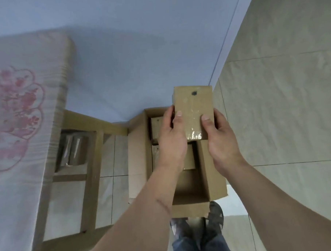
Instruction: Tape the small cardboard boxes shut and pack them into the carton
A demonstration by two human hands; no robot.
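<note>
Cardboard box (191, 107) between both hands' fingers (179, 113).

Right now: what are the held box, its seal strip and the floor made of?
Small box: matte brown cardboard, by its flat dull faces. Tape: clear glossy plastic, likely, by its glare and wrinkles. Floor: pale tile, apparently, by its grout lines and faint sheen.

small box (192, 103) above carton (137, 155), two boxes (157, 129) inside
</note>
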